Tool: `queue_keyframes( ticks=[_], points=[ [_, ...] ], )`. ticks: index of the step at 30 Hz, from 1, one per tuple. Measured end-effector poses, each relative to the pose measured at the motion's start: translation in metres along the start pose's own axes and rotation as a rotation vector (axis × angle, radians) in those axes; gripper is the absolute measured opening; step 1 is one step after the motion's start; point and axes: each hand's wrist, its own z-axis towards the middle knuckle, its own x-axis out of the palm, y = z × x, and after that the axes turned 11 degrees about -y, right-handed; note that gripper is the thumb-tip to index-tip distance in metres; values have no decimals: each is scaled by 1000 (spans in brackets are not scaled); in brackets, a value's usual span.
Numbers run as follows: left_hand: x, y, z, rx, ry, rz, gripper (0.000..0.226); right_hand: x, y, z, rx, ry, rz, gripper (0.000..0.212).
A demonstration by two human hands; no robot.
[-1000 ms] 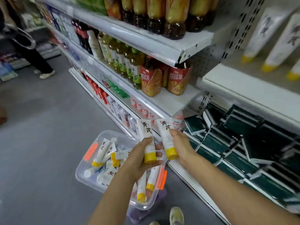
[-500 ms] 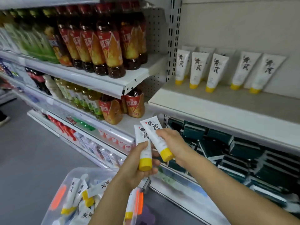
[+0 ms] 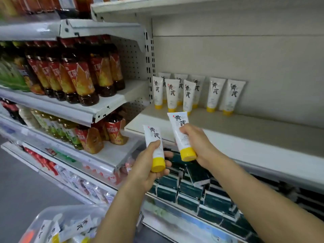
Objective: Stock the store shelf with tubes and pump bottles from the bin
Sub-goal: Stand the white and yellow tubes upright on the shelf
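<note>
The white store shelf [image 3: 228, 137] ran beyond and above both sets of fingers, carrying a row of white tubes with yellow caps [image 3: 192, 92] standing cap-down against its back panel. Left of the fingers, neighbouring shelves held tea bottles [image 3: 78, 79]; directly beneath them lay dark green boxes [image 3: 189, 190]. The clear bin [image 3: 52, 218], nearest the viewer and below the left forearm, contained further tubes, their number uncertain through blur. The left hand [image 3: 149, 165] curled its fingers round one tube [image 3: 155, 148], cap downward. The right hand [image 3: 196, 142] gripped a second tube [image 3: 182, 135], thumb across its front, just short of the shelf edge.
</note>
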Motion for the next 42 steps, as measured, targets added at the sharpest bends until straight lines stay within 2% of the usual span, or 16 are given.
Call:
queue_keyframes(
  ticks=[2, 7, 13, 17, 25, 29, 37, 42],
  points=[
    [14, -2, -2, 18, 10, -1, 35, -20, 7, 14, -29, -33, -5, 11],
    [46, -2, -1, 35, 24, -5, 32, -70, 20, 55, -102, -167, -40, 28],
    [78, 0, 4, 54, 19, -26, 33, -101, 32, 95, -212, -219, -92, 15],
    [96, 0, 13, 68, 10, -39, 34, -103, 37, 118, -290, -243, -206, 20],
    [115, -2, 30, 101, -41, -56, 39, -100, 47, 153, -458, -165, -297, 28],
    [118, -2, 37, 114, -64, -66, 41, -98, 46, 169, -493, -134, -298, 25],
    [127, -3, 42, 136, -70, -66, 37, -94, 35, 192, -491, -43, -329, 39],
    [131, 1, 43, 134, -64, -59, 33, -102, 42, 193, -424, 59, -269, 34]
  ],
)
